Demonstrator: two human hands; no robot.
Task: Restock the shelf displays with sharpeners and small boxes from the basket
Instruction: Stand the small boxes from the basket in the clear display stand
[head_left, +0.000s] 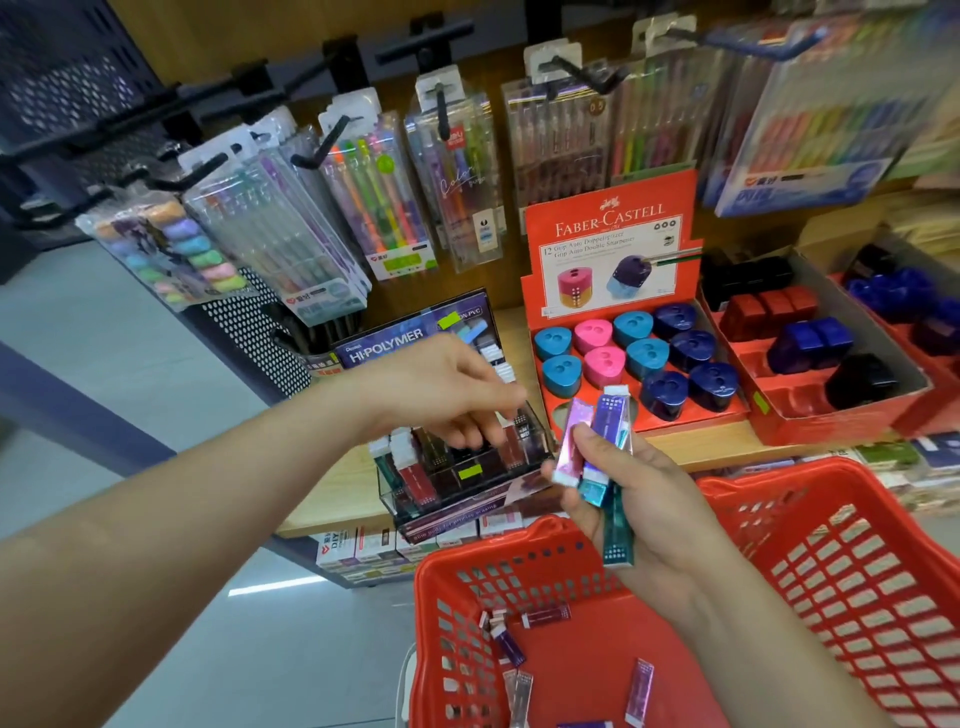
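Shelf case beneath left hand looks half-filled, its curled fingers' hold unclear; right hand grips boxes; more wait in basket.

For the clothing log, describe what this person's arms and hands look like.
The left hand and right hand are ungloved, and no ring, watch or bracelet shows. Both forearms are bare as far as the frame's edge, with no sleeve in view.

Blurred fingertips of the left hand hide what they touch in the display case. The right hand half covers its small boxes. The basket is cut off below.
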